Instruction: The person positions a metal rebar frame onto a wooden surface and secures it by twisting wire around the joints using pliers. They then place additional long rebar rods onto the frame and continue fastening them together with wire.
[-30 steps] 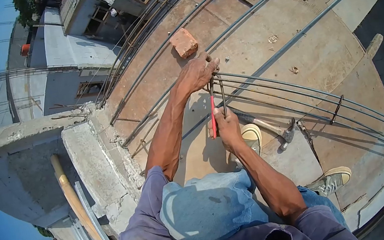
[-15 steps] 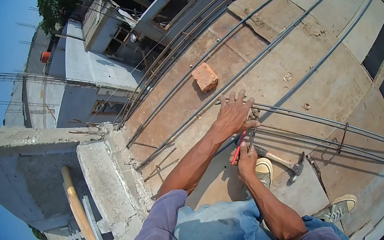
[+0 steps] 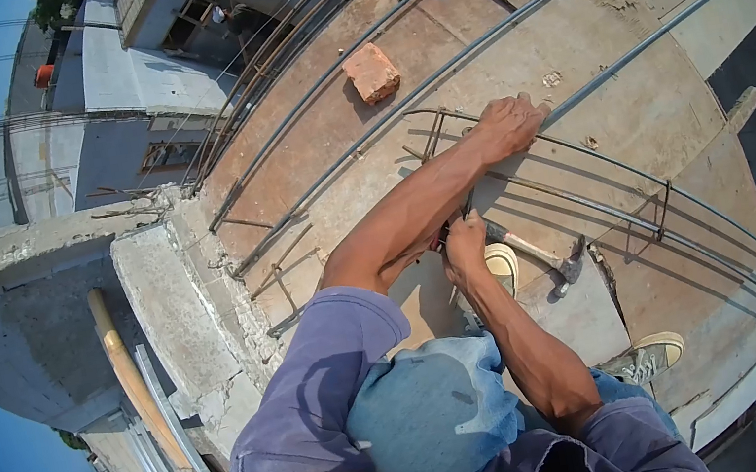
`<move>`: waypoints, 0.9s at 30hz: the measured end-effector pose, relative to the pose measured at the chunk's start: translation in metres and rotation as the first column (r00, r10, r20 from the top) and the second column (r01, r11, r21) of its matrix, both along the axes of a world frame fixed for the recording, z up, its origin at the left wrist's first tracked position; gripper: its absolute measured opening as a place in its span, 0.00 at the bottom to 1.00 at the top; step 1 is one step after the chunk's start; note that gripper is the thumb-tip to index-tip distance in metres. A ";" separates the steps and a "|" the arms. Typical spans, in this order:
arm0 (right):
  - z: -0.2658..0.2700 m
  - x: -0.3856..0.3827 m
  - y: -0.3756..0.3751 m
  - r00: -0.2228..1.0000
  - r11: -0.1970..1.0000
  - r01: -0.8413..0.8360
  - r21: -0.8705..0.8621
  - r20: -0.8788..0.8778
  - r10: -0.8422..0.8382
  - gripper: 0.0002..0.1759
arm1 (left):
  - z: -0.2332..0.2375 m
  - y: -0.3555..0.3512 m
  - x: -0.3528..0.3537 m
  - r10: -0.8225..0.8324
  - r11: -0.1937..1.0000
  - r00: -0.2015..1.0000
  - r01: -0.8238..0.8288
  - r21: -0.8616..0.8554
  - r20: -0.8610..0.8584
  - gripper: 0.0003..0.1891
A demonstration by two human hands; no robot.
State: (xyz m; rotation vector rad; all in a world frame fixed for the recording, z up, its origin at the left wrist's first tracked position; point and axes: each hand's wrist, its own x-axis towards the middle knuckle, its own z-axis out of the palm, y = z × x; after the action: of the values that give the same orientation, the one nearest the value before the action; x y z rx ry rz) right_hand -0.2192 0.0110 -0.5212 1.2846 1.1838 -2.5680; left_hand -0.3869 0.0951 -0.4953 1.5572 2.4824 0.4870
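Note:
My left hand (image 3: 512, 126) is stretched forward, its fingers curled over a long steel rebar (image 3: 584, 151) of a narrow tied cage. Closer to my body, my right hand (image 3: 466, 246) is closed around pliers, which are mostly hidden by the hand and my left forearm. A wire stirrup (image 3: 432, 135) shows at the cage's near end, left of my left hand; another stirrup (image 3: 663, 208) sits farther along the bars. Beside my shoe and right of my right hand, a hammer (image 3: 558, 268) lies on the boards.
A broken red brick (image 3: 371, 73) rests on the plywood deck (image 3: 636, 103) between long bent rebars (image 3: 469, 61). At the left, a rough concrete wall (image 3: 187, 318) edges the deck, with a wooden pole (image 3: 133, 372) beyond it. Another person (image 3: 232, 20) is down below.
My left hand has moved forward and right along the bars, its fingers now curled. The pliers' red handles, plain before, are now mostly covered. My view has shifted slightly.

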 end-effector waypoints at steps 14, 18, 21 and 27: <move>-0.022 -0.003 -0.047 0.981 0.959 -0.013 -0.282 -0.190 -0.042 0.17 | 0.038 -0.010 0.037 -0.023 0.994 0.998 0.017 -0.105 -0.059 0.06; -0.039 -0.003 -0.045 0.949 0.695 -0.041 -0.717 -0.245 -0.197 0.18 | 0.049 -0.008 0.040 -0.031 0.983 0.999 0.029 -0.184 -0.008 0.05; -0.047 -0.008 -0.063 0.888 0.802 -0.139 -0.581 -0.432 -0.159 0.17 | 0.052 -0.010 0.043 -0.054 0.989 0.998 0.048 -0.139 -0.040 0.05; -0.003 -0.029 -0.050 0.972 0.851 -0.013 -0.525 -0.207 -0.112 0.24 | 0.051 -0.006 0.049 -0.030 0.992 0.998 0.023 -0.125 -0.060 0.06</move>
State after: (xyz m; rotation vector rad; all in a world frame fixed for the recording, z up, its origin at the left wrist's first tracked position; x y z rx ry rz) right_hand -0.2481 -0.0385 -0.5238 0.9199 0.3954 -2.8429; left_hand -0.3374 0.0895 -0.4448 1.5777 2.4812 0.2782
